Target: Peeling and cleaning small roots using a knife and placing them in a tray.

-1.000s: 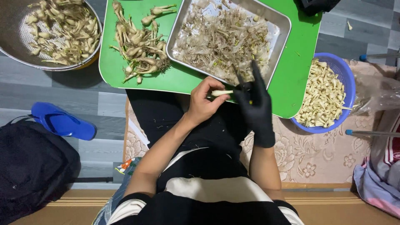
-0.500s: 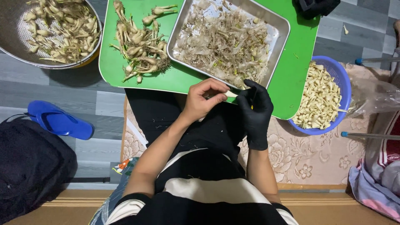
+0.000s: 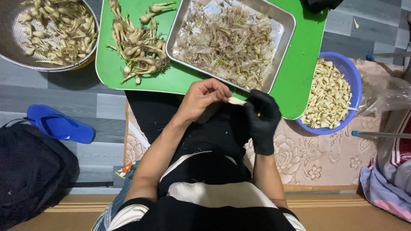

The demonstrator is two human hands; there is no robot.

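Pale, the peeled bulb (image 3: 236, 101) lies pinched between the bare left hand (image 3: 201, 99) and the black-gloved right hand (image 3: 262, 112) (fingers of both curled closed), just below the metal tray (image 3: 286, 26).

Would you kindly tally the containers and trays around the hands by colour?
Green tray: 1
Silver pan: 1
Silver colander: 1
Blue basket: 1
Total: 4

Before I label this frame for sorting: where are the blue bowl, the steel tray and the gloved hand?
blue bowl (image 3: 352, 72): head view, right rim.
steel tray (image 3: 286, 21): head view, bare right wall.
right hand (image 3: 262, 112): head view, middle of the black glove.
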